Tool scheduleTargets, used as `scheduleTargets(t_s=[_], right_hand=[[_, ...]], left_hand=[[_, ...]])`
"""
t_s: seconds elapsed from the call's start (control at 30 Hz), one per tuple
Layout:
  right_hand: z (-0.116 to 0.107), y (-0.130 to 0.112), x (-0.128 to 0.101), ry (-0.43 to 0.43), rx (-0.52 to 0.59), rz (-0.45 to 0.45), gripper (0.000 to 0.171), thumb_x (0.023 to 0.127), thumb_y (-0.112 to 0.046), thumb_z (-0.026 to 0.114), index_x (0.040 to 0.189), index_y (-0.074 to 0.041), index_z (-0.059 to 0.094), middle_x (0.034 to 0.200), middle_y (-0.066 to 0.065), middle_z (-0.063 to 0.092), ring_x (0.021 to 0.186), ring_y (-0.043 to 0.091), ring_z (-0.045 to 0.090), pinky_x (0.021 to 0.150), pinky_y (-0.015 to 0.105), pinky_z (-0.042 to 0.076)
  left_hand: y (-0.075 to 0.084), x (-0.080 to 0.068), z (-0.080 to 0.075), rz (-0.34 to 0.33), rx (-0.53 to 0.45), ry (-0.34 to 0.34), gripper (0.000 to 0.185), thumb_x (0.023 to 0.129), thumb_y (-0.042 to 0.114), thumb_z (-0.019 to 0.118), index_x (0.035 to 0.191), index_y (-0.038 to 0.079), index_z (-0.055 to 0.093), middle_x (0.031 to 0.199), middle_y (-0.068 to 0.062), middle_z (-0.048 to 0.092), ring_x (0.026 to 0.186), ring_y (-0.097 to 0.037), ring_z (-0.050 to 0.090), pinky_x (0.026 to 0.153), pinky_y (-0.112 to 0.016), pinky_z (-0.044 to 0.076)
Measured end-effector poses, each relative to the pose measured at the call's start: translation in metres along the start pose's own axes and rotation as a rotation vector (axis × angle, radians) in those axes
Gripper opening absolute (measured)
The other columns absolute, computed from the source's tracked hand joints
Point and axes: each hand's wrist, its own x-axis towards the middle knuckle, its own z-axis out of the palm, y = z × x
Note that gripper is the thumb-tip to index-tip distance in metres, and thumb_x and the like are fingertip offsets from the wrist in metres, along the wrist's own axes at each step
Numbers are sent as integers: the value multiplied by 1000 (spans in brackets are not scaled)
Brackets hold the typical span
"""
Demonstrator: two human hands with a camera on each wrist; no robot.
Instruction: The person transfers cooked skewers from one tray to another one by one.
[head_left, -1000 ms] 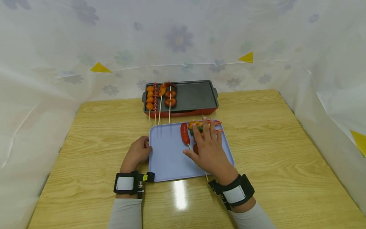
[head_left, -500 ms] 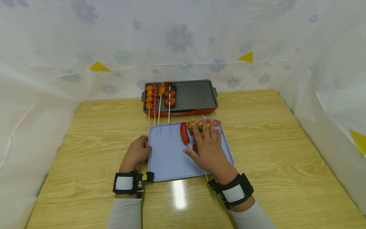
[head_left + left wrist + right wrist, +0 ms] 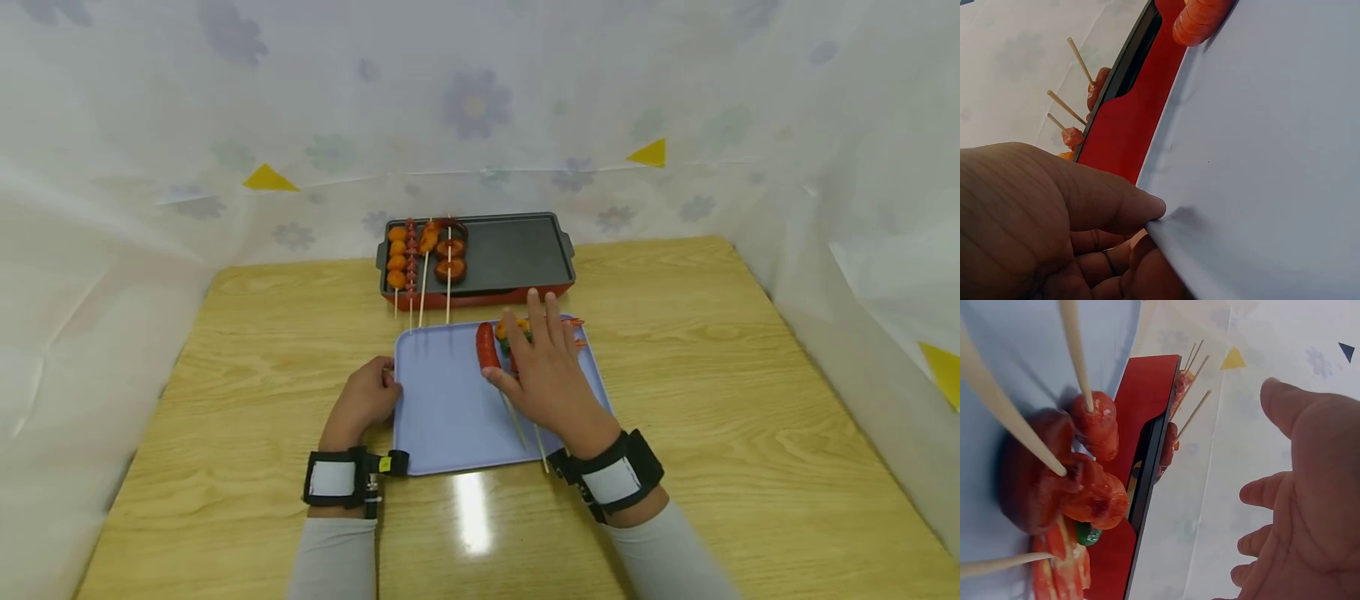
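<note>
A pale blue tray [image 3: 442,408] lies on the table. My left hand [image 3: 365,396] pinches its left edge, thumb on top and fingers curled beneath, as the left wrist view shows. My right hand [image 3: 551,375] is held flat over the right part of the tray, fingers spread, palm down, gripping nothing. Under and beside it lie several food skewers: a red sausage [image 3: 487,346] on a stick, a dark round piece [image 3: 1035,469], a reddish chunk [image 3: 1100,500] and shrimp [image 3: 1063,569]. From the head view, the right hand covers much of these.
Behind the tray stands a red and black grill pan [image 3: 517,250]. On its left side lie skewers of orange balls [image 3: 397,258], small pink pieces [image 3: 411,258], a browned piece [image 3: 429,237] and mushroom-like slices [image 3: 450,269]. Patterned white sheeting [image 3: 472,108] hangs around the table.
My right hand has shifted slightly forward over the skewers, its thumb now overlapping the sausage's lower end and hiding the dark round piece. My left hand stays on the tray edge.
</note>
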Motion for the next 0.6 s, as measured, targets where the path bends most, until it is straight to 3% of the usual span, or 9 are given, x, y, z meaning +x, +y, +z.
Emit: scheduleTargets(t_s=[0.13, 0.3, 0.6], right_hand=[[-1, 2, 20, 61, 33, -33, 74, 97, -46, 58, 152, -3, 36, 161, 25, 12, 148, 41, 8, 114, 58, 19], [2, -1, 43, 92, 114, -47, 64, 98, -40, 59, 146, 0, 45, 150, 24, 37, 137, 40, 37, 106, 54, 36], [14, -14, 74, 30, 383, 71, 55, 100, -35, 57, 140, 1, 51, 137, 19, 53, 121, 33, 54, 100, 49, 44]], left_hand=[[-1, 0, 0, -13, -4, 2, 49, 91, 9, 52, 138, -4, 47, 93, -11, 56, 74, -21, 54, 59, -31, 43], [-2, -1, -1, -7, -25, 6, 49, 90, 7, 52, 137, -5, 48, 93, -11, 55, 74, -21, 54, 59, -30, 43], [-3, 1, -1, 13, -26, 14, 48, 89, 6, 52, 136, -5, 49, 91, -9, 56, 72, -20, 54, 59, -30, 43]])
